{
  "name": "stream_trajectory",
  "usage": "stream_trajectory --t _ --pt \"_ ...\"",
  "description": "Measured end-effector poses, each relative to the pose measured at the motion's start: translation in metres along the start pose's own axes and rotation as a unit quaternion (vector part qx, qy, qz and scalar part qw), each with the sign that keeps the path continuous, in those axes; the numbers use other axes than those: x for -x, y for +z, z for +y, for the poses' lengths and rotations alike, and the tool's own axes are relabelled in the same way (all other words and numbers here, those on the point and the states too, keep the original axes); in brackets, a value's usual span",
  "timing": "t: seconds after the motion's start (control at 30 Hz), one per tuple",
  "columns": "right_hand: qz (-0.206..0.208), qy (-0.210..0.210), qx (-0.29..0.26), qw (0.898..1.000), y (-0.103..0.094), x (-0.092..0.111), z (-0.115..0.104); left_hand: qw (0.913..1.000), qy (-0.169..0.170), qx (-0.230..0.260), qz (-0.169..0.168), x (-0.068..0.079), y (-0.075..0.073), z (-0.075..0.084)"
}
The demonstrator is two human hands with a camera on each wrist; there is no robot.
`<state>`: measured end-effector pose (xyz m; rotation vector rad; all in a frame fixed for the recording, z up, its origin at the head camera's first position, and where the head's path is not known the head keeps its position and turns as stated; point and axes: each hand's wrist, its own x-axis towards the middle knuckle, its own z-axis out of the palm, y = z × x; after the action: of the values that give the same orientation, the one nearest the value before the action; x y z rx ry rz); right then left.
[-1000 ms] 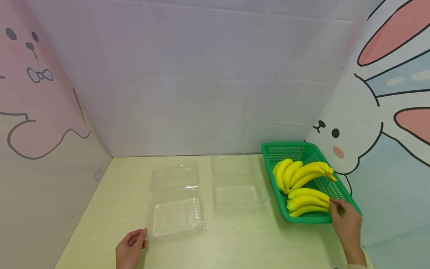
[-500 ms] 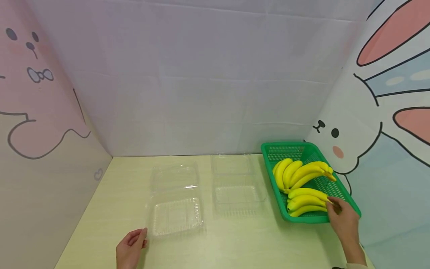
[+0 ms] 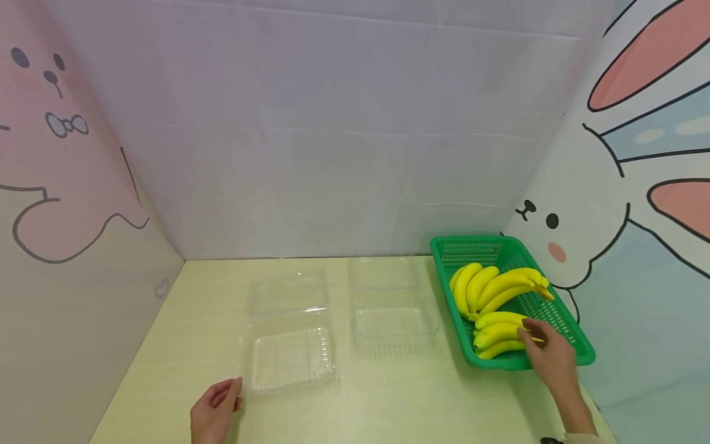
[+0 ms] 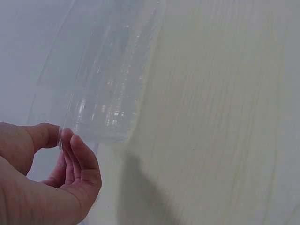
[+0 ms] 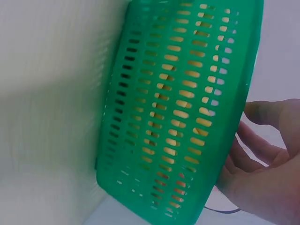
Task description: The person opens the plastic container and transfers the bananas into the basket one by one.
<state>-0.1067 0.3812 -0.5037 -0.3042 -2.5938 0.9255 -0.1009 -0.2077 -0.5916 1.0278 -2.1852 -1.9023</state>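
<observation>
My left hand pinches the near left corner of an opened clear plastic clamshell box between thumb and fingers. Seen from the left wrist, the thin rim of the clamshell box sits between my fingertips. My right hand reaches over the near right rim of a green basket. Its spread, loosely bent fingers are at the right end of the front banana bunch, hiding that end. In the right wrist view, the wall of the basket covers the tips of those fingers.
A second opened clear clamshell box lies to the right of the first, left of the basket. Another banana bunch fills the basket's back part. White cloth hangs behind the table, with printed cloth panels at both sides.
My right hand has slid left along the front banana bunch, covering more of it; the bunch has stayed in place. The left hand keeps its hold on the clamshell box.
</observation>
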Motion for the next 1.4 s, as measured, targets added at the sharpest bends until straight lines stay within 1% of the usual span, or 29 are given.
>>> stream_trajectory --t 0.1,0.37,0.63,0.73,0.83,1.03,1.2,1.4 --pt "-0.014 -0.003 -0.003 1.000 0.002 -0.001 -0.005 1.0000 0.000 -0.004 0.001 0.000 0.000 0.000" --pt "-0.077 0.004 -0.007 0.997 0.003 -0.004 -0.017 1.0000 0.000 -0.009 0.002 0.003 0.000 0.002" --pt "-0.126 0.010 -0.027 0.992 0.009 -0.005 -0.025 1.0000 -0.001 -0.006 0.007 0.005 0.001 0.003" --pt "-0.144 0.012 -0.041 0.989 0.011 -0.005 -0.026 1.0000 0.000 -0.003 0.003 0.006 0.000 0.004" --pt "-0.164 0.018 -0.075 0.984 0.014 -0.004 -0.027 1.0000 0.003 0.002 0.000 0.006 0.000 0.005" --pt "-0.203 0.033 -0.134 0.970 0.017 -0.005 -0.030 0.9998 0.015 0.004 -0.012 0.004 0.000 0.006" --pt "-0.239 0.048 -0.151 0.958 0.019 -0.006 -0.033 0.9997 0.024 0.002 -0.007 0.002 0.002 0.007" --pt "-0.272 0.029 -0.167 0.947 0.021 -0.008 -0.033 0.9994 0.034 -0.008 -0.009 0.001 0.005 0.015"
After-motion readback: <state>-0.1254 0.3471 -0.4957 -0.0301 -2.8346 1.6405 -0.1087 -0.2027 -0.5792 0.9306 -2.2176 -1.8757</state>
